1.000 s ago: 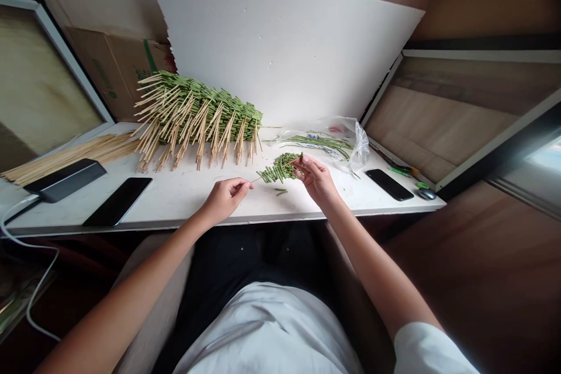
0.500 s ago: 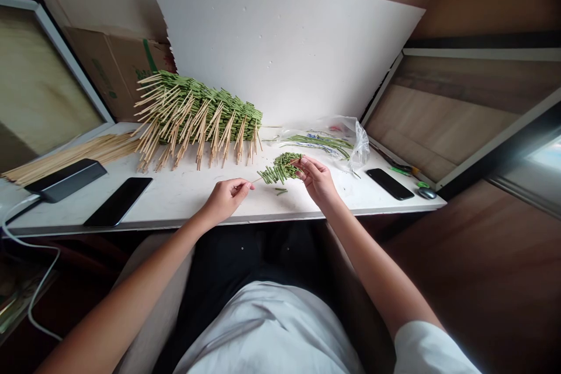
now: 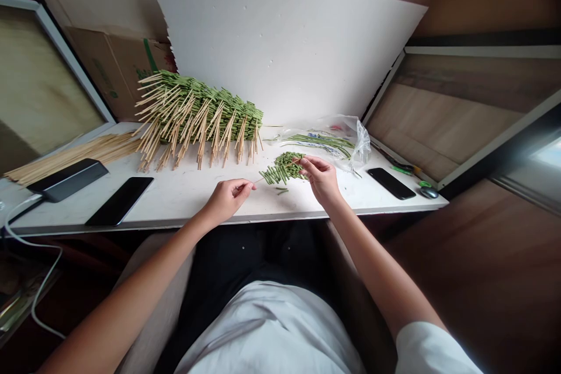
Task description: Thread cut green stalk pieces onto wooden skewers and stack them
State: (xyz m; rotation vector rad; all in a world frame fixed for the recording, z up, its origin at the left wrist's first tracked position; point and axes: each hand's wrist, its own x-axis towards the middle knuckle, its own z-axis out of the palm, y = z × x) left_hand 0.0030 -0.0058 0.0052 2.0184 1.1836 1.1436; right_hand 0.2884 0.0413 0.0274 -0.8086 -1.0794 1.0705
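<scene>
My left hand (image 3: 230,198) pinches the near end of a thin wooden skewer (image 3: 259,180), which points right toward short green stem pieces (image 3: 275,174). These look like cut green beans, and several seem threaded on it in a row. My right hand (image 3: 322,178) is closed in a pinch over the right side of the small pile of cut pieces (image 3: 289,158); what lies between its fingertips is too small to make out. A couple of loose pieces (image 3: 281,190) rest on the white table just in front.
A big stack of filled skewers (image 3: 205,111) stands back left, sticks jutting forward. Bare skewers (image 3: 79,155) lie beside a black stand (image 3: 70,178) and a phone (image 3: 120,201). At right are a plastic bag of long green stems (image 3: 322,141), another phone (image 3: 391,183) and a mouse (image 3: 428,192).
My right hand has shifted very slightly to the right at the pile, its fingers still pinched. My left hand stays on the skewer's end.
</scene>
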